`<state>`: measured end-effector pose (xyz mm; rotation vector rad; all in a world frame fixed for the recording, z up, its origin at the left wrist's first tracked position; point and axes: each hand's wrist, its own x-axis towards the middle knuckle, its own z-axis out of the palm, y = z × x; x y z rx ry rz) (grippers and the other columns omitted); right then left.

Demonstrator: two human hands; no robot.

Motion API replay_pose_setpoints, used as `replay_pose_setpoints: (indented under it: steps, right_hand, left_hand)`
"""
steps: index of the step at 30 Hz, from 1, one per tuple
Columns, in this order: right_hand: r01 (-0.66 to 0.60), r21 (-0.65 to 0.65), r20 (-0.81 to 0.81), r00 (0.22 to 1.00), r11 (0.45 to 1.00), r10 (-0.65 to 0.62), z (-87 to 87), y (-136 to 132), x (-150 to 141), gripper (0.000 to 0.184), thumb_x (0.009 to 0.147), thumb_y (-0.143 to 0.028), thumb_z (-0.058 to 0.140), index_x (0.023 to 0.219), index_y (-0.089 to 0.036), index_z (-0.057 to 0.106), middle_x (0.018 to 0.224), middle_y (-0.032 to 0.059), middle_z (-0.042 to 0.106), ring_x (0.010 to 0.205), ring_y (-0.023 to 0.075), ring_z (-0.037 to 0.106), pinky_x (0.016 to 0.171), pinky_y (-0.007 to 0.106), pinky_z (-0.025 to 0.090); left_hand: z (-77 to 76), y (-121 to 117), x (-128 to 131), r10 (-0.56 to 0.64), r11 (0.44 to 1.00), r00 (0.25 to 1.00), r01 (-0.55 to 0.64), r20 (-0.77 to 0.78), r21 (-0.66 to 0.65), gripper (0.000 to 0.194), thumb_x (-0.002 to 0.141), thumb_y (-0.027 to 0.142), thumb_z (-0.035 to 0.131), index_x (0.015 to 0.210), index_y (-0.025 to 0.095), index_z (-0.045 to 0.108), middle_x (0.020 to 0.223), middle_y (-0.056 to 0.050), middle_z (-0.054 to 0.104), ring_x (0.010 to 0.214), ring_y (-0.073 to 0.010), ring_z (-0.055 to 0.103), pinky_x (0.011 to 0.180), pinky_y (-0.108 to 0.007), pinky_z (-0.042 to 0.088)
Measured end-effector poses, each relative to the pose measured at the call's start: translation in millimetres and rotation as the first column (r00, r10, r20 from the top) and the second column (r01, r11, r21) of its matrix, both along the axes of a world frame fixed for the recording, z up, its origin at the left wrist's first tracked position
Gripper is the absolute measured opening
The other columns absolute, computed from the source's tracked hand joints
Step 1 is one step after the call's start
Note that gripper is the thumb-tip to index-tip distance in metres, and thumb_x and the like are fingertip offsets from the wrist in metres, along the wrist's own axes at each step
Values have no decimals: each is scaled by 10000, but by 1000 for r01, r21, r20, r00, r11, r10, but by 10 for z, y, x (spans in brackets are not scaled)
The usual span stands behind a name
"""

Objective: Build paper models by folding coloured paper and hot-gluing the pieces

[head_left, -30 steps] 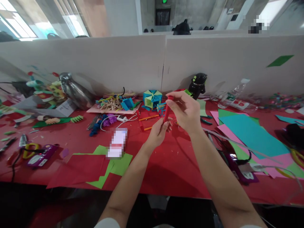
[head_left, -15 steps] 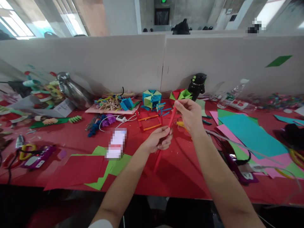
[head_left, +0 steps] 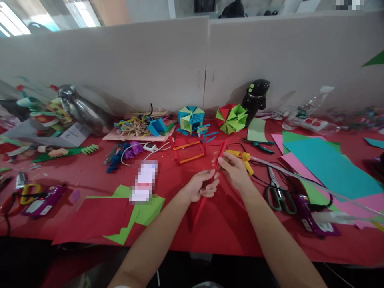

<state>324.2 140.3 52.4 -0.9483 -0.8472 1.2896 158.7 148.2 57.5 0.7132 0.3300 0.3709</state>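
A long thin red paper roll [head_left: 222, 150] slants from upper right to lower left above the red table [head_left: 90, 176]. My left hand [head_left: 201, 186] is closed around its middle. My right hand [head_left: 234, 170] pinches it just above, fingers closed on the roll. The lower end of the roll pokes out below my left hand towards the table's front edge. Behind the hands lie a red frame with orange sticks [head_left: 187, 150], a blue-and-yellow folded paper ball [head_left: 191, 119] and a red-and-green folded paper ball [head_left: 231, 118].
Scissors [head_left: 277, 194], a purple glue gun [head_left: 312, 212] and coloured paper sheets [head_left: 327, 168] lie to the right. Red and green sheets [head_left: 120, 212] lie at front left, with another purple glue gun [head_left: 42, 200]. A white partition [head_left: 150, 68] stands behind.
Both hands have come down towards the table with the red roll. My right hand slid down the roll close to my left hand. The camera tilted downward.
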Motion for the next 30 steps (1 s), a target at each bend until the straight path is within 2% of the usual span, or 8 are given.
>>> replay_pose_setpoints:
  steps: [6,10,12,16,18,23,27,30]
  right_hand:
    - [87,13,72,994,996,-88,-32,-17,9,237,759,-375,821,903,-227,706,820,4,715,710,125,629,668,251,503]
    - [165,36,154,974,986,-168,-33,-15,-1,258,736,-399,828,831,-216,673,761,-12,671,658,124,581,640,260,486]
    - [186,42,199,961,982,-190,-24,-20,-22,278,726,-415,830,792,-214,650,739,-18,651,649,129,572,653,274,493]
    - [157,23,244,957,987,-158,-3,-77,-39,290,720,-421,835,788,-216,641,724,-25,637,652,138,579,666,289,507]
    - [105,4,232,967,994,-103,2,-156,-4,287,710,-415,844,799,-221,652,734,-25,644,657,141,592,672,293,516]
    - [-55,-113,284,955,992,85,-12,-452,208,249,739,-396,825,860,-223,693,793,-8,690,696,151,655,715,306,543]
    - [-270,-197,472,817,942,333,-31,-603,280,324,780,-416,781,1006,-189,725,802,29,724,707,184,664,679,327,530]
    - [-303,-164,647,685,939,334,-30,-642,218,259,841,-431,709,938,-194,747,829,38,731,703,182,638,673,326,489]
  left_hand:
    - [-9,-29,38,81,996,992,-77,-96,52,287,969,456,531,936,171,530,571,61,486,351,-27,185,360,-164,150]
    - [26,-26,11,235,942,920,-137,-313,305,345,944,532,536,925,191,484,660,56,522,372,-28,270,386,-177,181]
    - [59,-9,-33,317,862,861,-87,-398,498,357,960,541,500,846,210,430,654,64,496,424,-55,359,427,-192,250]
    - [166,47,-174,458,601,756,123,-467,789,381,1013,459,390,735,202,427,645,36,506,573,-110,463,579,-241,352]
    - [244,73,-257,465,533,734,214,-494,819,354,1011,414,388,751,196,488,694,16,559,630,-130,496,620,-252,360]
    - [409,147,-409,413,425,639,496,-649,757,312,975,365,426,817,218,652,773,-17,663,672,-167,544,609,-260,322]
    - [373,176,-395,383,376,618,575,-687,727,265,895,320,532,682,224,659,705,-10,664,621,-167,517,573,-255,280]
    - [280,126,-337,371,347,625,593,-687,727,250,870,308,567,655,222,660,651,-7,642,597,-164,520,566,-253,287]
